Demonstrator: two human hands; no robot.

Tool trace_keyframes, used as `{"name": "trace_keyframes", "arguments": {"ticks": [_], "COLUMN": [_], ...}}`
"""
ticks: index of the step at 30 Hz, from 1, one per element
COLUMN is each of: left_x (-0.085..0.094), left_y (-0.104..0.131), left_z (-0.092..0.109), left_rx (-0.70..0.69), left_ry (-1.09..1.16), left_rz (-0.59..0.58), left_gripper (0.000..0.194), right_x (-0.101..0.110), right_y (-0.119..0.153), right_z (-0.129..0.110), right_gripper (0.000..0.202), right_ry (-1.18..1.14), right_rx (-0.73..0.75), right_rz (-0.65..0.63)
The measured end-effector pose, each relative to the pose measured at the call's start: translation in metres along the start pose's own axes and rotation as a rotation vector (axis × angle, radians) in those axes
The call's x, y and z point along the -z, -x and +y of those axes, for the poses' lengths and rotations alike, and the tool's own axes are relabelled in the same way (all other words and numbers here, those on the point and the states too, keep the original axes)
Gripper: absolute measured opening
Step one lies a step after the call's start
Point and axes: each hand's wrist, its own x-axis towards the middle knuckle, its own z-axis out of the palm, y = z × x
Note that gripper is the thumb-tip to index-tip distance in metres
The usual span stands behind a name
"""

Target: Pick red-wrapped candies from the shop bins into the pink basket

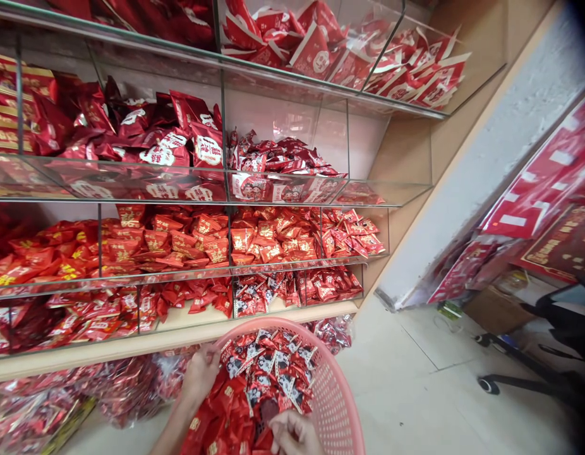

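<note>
A pink plastic basket (342, 404) stands on the floor below the shelves, filled with small wrapped packets. Red packets with gold print (226, 411) lie in its near left part, and red packets with black-and-white figures (273, 363) fill the far and right part. My left hand (200, 377) is at the basket's left rim, its fingers curled together; whatever is in them cannot be made out. Over the near packets, my right hand (295, 433) has its fingers bent in a pinch, partly cut off by the frame's lower edge. Its contents are hidden.
Glass-divided shelves (292, 202) hold several kinds of red packets in compartments. Clear bags of red packets (131, 385) lie under the bottom wooden shelf edge (188, 335). At the right are a wheeled chair base (515, 379), a cardboard box (495, 309) and hanging red packages (529, 189).
</note>
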Motion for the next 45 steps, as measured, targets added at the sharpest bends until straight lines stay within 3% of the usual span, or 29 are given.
{"name": "trace_keyframes", "arguments": {"ticks": [7,11,14,17,21,23,26,29,32,37,45], "left_x": [0.024,0.024,0.022,0.022,0.021,0.020,0.018,0.017,0.019,0.025,0.043], "left_y": [-0.007,-0.016,-0.018,-0.018,-0.017,-0.017,-0.015,-0.012,-0.009,0.004,0.038], "left_z": [-0.013,-0.032,-0.038,-0.039,-0.039,-0.039,-0.038,-0.037,-0.037,-0.039,-0.028], "left_rx": [-0.115,-0.166,-0.163,-0.159,-0.146,-0.134,-0.129,-0.131,-0.119,-0.087,-0.047], "left_ry": [-0.152,-0.033,-0.033,-0.116,-0.179,-0.216,-0.266,-0.303,-0.340,-0.404,-0.595], "left_rz": [0.058,-0.079,-0.098,-0.118,-0.135,-0.138,-0.146,-0.150,-0.150,-0.130,-0.163], "left_gripper": [0.021,0.026,0.028,0.032,0.033,0.034,0.032,0.031,0.031,0.033,0.030], "right_x": [0.000,-0.001,-0.002,0.005,0.039,0.061,0.082,0.087,0.087,0.097,0.105], "right_y": [0.002,0.004,0.007,0.016,0.036,0.044,0.049,0.043,0.037,0.034,0.028], "right_z": [-0.002,-0.006,-0.012,-0.021,-0.028,-0.022,0.002,0.030,0.042,0.029,0.003], "right_gripper": [0.062,0.059,0.058,0.053,0.040,0.039,0.045,0.053,0.052,0.047,0.041], "right_ry": [0.025,0.049,0.051,0.100,0.317,0.480,0.655,0.672,0.649,0.616,0.560], "right_rx": [0.024,0.045,0.082,0.169,0.384,0.471,0.435,0.348,0.301,0.270,0.220], "right_rz": [0.036,0.061,0.123,0.344,0.714,0.810,0.897,0.871,0.803,0.663,0.557]}}
